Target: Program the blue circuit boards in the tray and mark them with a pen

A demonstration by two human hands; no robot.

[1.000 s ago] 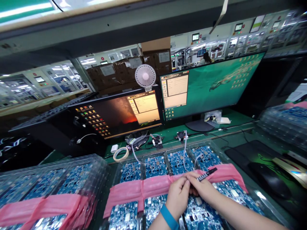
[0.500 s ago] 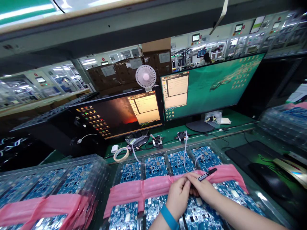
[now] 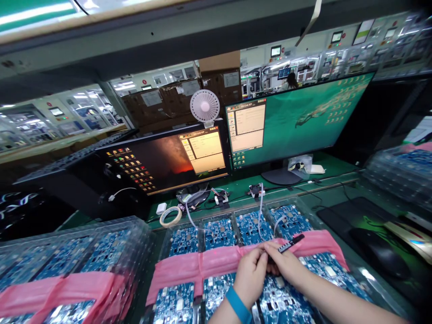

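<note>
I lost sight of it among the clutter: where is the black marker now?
In the head view, the black marker is right of centre, low down, in the right hand, sticking out over the pink strip.

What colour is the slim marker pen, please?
The marker pen is black with pale markings (head view).

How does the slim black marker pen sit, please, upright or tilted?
Tilted: the black marker pen slants up and rightward from the right hand in the picture, partly hidden.

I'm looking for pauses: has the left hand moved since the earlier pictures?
No, not visibly in any direction: against the pink strip, the left hand sits in the same place, beside the right hand.
</note>
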